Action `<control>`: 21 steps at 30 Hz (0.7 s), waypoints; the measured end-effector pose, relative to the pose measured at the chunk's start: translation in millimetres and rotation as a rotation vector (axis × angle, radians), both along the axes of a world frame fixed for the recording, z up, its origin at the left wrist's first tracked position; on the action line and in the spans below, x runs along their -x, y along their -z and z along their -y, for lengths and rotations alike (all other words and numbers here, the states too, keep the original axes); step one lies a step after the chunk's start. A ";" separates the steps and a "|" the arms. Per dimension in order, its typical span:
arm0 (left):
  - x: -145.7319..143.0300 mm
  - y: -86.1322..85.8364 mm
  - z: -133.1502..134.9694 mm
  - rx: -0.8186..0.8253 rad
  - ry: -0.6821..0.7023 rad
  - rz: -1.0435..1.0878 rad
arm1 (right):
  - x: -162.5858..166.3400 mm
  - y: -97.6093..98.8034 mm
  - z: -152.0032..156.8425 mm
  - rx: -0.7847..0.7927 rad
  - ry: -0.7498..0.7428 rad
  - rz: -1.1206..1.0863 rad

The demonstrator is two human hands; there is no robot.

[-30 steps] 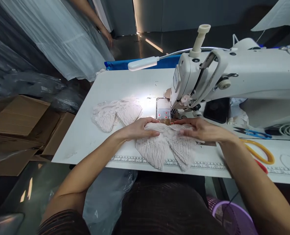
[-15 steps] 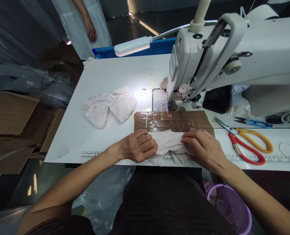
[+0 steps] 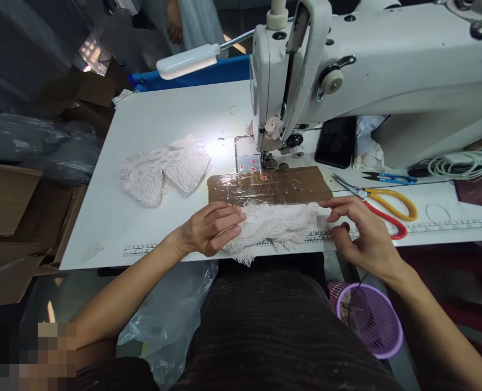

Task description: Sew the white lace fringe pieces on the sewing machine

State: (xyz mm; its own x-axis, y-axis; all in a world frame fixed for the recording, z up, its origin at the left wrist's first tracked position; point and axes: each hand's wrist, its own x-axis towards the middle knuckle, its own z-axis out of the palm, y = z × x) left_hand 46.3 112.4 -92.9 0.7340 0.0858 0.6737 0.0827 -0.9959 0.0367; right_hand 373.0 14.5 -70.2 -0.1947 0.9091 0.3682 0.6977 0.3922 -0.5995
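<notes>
"What's changed along the white, flat tabletop's [image 3: 102,212] front edge?"
"The bare right hand [image 3: 363,233] has loosened, fingers parted beside the ruffled white lace fabric [image 3: 273,220] lying there. The bare left hand [image 3: 210,228] covers its left end; I can't tell whether it's pinching."
"Meaning?"
"Probably only the left steadies it, before the shiny brown panel [image 3: 281,187]."

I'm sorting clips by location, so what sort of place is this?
Most likely a sewing workshop: a large sewing machine stands on the white table, lacy white fabric lies before it, and scissors with red and yellow handles lie nearby.
</notes>
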 end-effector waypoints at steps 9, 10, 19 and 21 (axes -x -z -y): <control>-14.8 -11.4 1.5 0.749 -0.052 -0.331 | 71.1 17.0 -13.7 -0.106 -0.330 0.140; -15.7 -14.1 1.8 0.826 -0.066 -0.282 | 79.0 19.4 -16.4 -0.124 -0.313 0.189; 27.4 -36.4 0.5 1.581 -0.341 0.203 | 93.6 1.6 -81.4 0.325 -0.455 0.004; 48.1 -37.0 1.1 1.652 -0.461 0.223 | 102.8 -6.3 -100.9 0.519 -0.502 -0.107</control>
